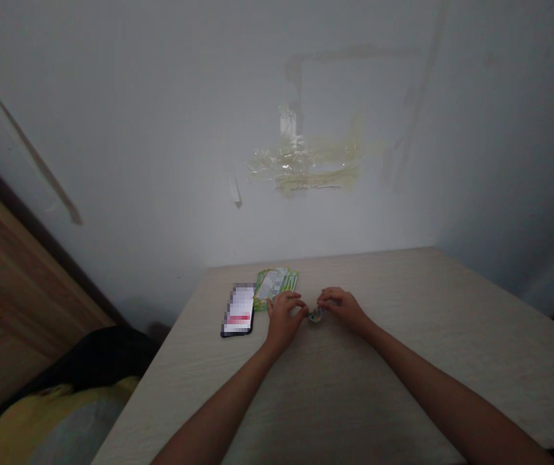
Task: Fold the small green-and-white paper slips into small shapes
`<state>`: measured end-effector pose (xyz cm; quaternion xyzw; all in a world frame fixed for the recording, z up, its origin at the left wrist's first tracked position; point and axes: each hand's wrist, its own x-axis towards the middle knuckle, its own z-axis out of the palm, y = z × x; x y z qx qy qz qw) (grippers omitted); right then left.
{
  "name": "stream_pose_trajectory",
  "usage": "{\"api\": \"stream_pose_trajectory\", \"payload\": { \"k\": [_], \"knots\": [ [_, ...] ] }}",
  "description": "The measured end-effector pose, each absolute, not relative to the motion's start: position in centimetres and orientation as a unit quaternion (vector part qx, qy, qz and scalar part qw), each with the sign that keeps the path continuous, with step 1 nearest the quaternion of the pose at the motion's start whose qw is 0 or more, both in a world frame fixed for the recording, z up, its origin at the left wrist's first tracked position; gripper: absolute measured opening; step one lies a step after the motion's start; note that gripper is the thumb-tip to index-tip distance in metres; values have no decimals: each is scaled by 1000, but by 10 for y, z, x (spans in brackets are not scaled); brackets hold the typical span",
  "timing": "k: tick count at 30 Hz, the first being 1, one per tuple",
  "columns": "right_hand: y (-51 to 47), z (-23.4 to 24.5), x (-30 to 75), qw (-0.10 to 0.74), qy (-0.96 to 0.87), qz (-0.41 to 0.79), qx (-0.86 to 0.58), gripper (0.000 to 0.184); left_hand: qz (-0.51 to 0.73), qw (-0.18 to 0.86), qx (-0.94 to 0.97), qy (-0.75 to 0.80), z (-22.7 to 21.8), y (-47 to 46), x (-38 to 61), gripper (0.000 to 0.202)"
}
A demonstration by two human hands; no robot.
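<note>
Over the table, a small multicoloured object (315, 316) sits between my two hands, too small and dim for its kind to be made out. My left hand (285, 319) pinches its left side with thumb and forefinger, while the other fingers reach over the edge of a green packet (275, 287). From the other side, my right hand (347, 308) is closed at the fingertips on the object's upper right edge. The green packet is flat, with white printed panels, and lies just behind my left hand.
A phone (239, 311) with a lit, partly blurred screen lies left of the packet. The pale wooden table (383, 400) meets a wall (161, 161) with old tape on it. Yellow and grey cloth (64, 423) is beyond the table's left edge, near a wooden panel (10, 278).
</note>
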<state>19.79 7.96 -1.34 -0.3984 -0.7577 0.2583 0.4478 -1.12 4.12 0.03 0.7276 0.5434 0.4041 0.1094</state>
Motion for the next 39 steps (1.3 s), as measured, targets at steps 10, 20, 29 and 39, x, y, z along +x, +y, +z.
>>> {"api": "stream_pose_trajectory", "payload": {
  "k": [10, 20, 29, 39],
  "knots": [
    [83, -18, 202, 464, -731, 247, -436, 21, 409, 95, 714, 561, 6, 40, -12, 4],
    [85, -20, 203, 460, -731, 234, -447, 22, 387, 68, 726, 565, 1, 42, -14, 23],
    [82, -19, 202, 427, -762, 246, -421, 17, 329, 65, 767, 546, -1, 39, -13, 11],
    [84, -17, 212, 405, -786, 212, -417, 11, 340, 64, 752, 561, 1, 39, -16, 8]
  ]
}}
